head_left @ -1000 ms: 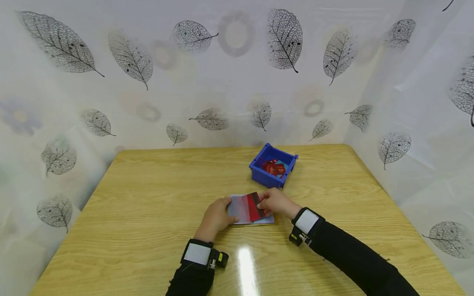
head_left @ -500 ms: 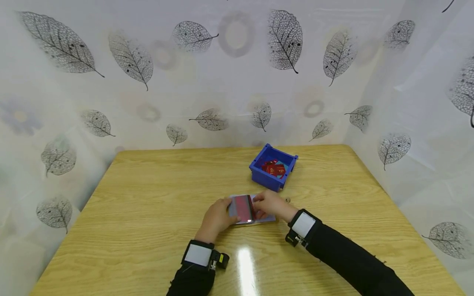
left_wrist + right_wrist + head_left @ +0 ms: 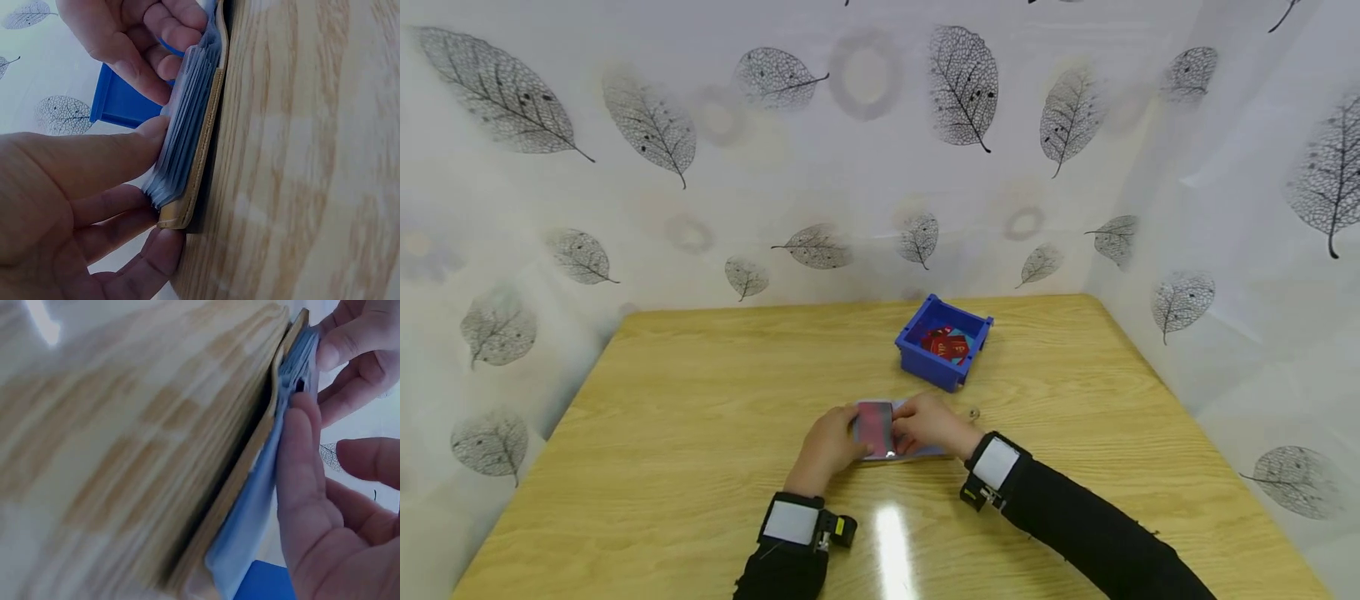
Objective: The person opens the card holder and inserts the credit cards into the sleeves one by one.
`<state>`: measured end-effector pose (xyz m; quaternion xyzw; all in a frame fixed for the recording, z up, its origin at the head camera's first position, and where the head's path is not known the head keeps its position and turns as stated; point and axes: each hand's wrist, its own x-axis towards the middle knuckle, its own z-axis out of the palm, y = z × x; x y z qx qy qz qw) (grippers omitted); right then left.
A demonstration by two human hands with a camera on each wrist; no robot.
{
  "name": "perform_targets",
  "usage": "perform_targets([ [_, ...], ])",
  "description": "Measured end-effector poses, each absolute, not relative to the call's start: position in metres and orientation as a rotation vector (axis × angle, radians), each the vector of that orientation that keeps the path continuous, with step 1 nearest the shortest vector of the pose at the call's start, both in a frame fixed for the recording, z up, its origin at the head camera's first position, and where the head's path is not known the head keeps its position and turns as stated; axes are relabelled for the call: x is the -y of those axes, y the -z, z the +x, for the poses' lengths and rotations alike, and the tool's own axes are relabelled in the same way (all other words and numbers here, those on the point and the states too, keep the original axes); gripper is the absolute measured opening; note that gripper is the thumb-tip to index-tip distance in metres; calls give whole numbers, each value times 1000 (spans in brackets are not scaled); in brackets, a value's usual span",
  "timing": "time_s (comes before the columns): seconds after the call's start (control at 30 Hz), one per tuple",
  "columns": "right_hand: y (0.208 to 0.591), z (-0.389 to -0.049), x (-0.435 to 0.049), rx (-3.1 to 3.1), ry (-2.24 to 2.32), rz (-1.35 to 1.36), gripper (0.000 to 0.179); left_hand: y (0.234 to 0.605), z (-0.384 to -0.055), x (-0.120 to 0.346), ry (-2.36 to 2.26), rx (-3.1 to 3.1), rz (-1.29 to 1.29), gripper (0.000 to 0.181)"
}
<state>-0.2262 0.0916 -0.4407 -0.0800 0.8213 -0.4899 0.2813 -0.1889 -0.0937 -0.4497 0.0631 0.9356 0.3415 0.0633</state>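
Note:
A card holder [image 3: 201, 147] with a tan stitched cover and clear plastic sleeves [image 3: 181, 137] lies spread open on the table. My left hand [image 3: 826, 442] grips its left end, thumb on top of the sleeves and fingers underneath. In the top sleeve sits a reddish card [image 3: 872, 427] with a dark stripe along its right side, seen through the plastic. My right hand [image 3: 928, 423] is over the holder's right half, its fingertips pressing at the sleeve's right edge. In the right wrist view its thumb stands away from the fingers.
Behind the hands stands a blue plastic box [image 3: 928, 365] with red and teal cards [image 3: 951, 346] in it. A small round metal stud [image 3: 974, 413] shows by the right hand. Leaf-patterned sheeting [image 3: 820, 275] encloses the wooden table [image 3: 700, 375] behind and at both sides.
The red card slid left into the clear sleeve. My right hand followed it left, losing its pinch on the card. My left hand kept its hold, and the head view shifted slightly.

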Motion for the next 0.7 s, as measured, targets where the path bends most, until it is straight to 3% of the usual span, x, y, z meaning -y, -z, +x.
perform_targets([
  [0.37, 399, -268, -110, -2383, 1071, -463, 32, 454, -187, 96, -1097, -2783, 140, 64],
  [0.7, 376, -307, -132, -2619, 1125, -332, 29, 456, -189, 99, -1114, -2789, 165, 65],
])
